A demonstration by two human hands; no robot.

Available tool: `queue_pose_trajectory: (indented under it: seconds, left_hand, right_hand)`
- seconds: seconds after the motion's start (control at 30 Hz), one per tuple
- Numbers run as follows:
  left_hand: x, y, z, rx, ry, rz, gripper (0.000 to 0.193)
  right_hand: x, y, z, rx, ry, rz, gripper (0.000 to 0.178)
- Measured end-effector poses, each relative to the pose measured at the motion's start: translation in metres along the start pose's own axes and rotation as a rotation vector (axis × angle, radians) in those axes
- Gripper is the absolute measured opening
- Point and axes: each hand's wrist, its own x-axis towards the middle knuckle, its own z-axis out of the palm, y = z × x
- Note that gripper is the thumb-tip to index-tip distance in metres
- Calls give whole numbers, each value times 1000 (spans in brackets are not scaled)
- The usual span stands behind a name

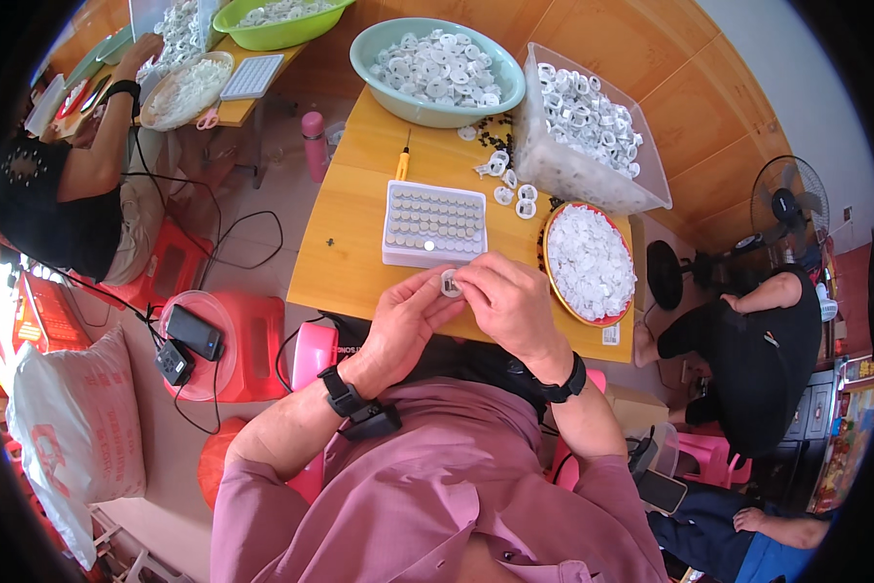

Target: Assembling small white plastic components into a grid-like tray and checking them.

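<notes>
In the head view, your left hand (410, 316) and right hand (507, 303) pinch one small round piece (450, 284) between the fingertips, it seems to steady it from both sides. It is above the table (345, 267), beside the white tray (422, 257), which probably stands near for short reaching.

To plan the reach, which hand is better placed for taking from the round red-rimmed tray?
Probably the right hand: the round tray lies nearer to it than to the left hand; both hold a small round piece.
</notes>
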Motion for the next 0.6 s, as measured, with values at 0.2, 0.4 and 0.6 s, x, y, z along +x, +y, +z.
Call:
queue_pose_trajectory:
  seconds: [0.2,0.4,0.6]
  left_hand:
    - [0,-1,-1,13,6,16,32]
    - [0,-5,-2,81,20,70,32]
    - [-1,-5,3,100,37,79,33]
  right_hand:
    - [-3,1,1,-56,-15,-48,11]
    - [-5,0,1,3,-54,-41,12]
    - [-13,6,9,62,43,41,8]
